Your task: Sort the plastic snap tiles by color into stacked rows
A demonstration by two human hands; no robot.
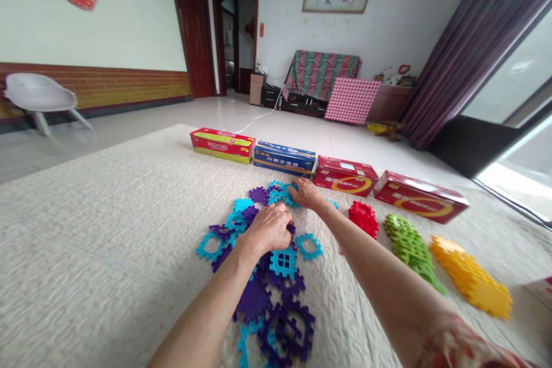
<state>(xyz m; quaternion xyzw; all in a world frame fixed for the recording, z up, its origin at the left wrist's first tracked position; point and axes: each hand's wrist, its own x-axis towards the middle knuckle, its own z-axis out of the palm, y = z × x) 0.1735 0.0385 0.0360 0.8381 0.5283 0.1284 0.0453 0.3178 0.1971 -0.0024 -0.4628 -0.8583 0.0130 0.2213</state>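
Note:
A loose pile of purple interlocking tiles [254, 299] and light blue interlocking tiles [283, 263] lies on the pale cover in front of me. Over the middle of it is my left hand [271, 227], fingers curled; whatever is under them is hidden. Farther forward, my right hand [305, 192] bends its fingers down onto a light blue tile [282, 194] in a cluster at the pile's far end. Some tiles are solid, others are open frames or have window bars. One light blue frame tile [309, 246] lies apart, right of the pile.
Beyond the pile stand a red-and-green box [223, 146], a blue box [284, 159] and two red boxes [345, 176] in a row. Rows of red tiles [363, 218], green tiles [409, 247] and yellow tiles [470, 276] lie to the right. A pale chair [41, 94] stands far left.

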